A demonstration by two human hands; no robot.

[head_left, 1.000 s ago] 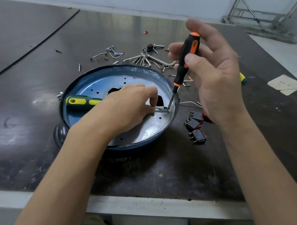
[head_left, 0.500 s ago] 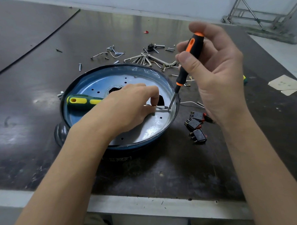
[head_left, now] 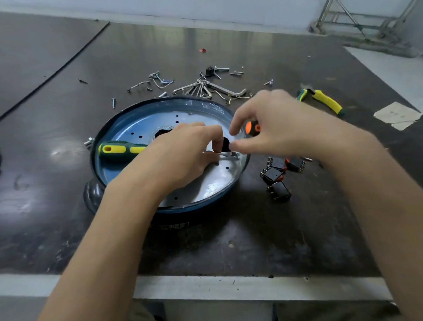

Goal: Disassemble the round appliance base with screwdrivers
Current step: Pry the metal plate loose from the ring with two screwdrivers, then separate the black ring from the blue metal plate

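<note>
One grn/yel screwdriver (head_left: 122,149) in base (head_left: 195,208), handle pts L.

blue base (head_left: 131,120), green-yellow screwdriver (head_left: 119,149)

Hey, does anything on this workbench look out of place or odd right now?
Nothing looks damaged. Loose screws and metal clips lie scattered on the table behind the round base, and a green and yellow screwdriver lies inside the base, its shaft hidden by the left hand.
</note>
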